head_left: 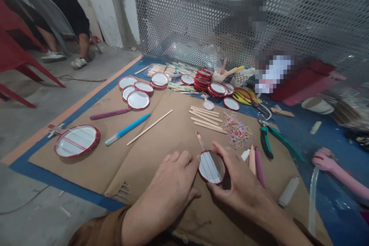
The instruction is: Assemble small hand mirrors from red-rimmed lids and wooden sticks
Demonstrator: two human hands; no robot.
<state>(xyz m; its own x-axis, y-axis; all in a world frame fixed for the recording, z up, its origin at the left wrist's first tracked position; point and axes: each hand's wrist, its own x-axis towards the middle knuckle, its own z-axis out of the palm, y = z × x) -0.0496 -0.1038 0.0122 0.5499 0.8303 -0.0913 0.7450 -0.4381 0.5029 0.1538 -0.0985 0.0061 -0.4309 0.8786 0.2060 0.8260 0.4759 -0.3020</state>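
Note:
My right hand (238,178) grips a small red-rimmed metal jar lid (211,167) by its edge, with the thumb on top. Thin pale strips stretch across the lid, and a wooden stick (200,141) juts from its far side. My left hand (170,184) lies flat on the brown cardboard sheet (138,169), its fingertips beside the lid. A larger strung lid (77,141) sits far to the left. Flat wooden craft sticks (206,119) and a tangle of coloured rubber bands (236,131) lie beyond my hands.
Green-handled pliers (266,140) lie right of my hands, and several stacked lids (202,80) stand at the cardboard's far side. A perforated metal sheet (201,11) rises behind. A seated person (60,11) and red plastic chairs (17,54) are at the upper left.

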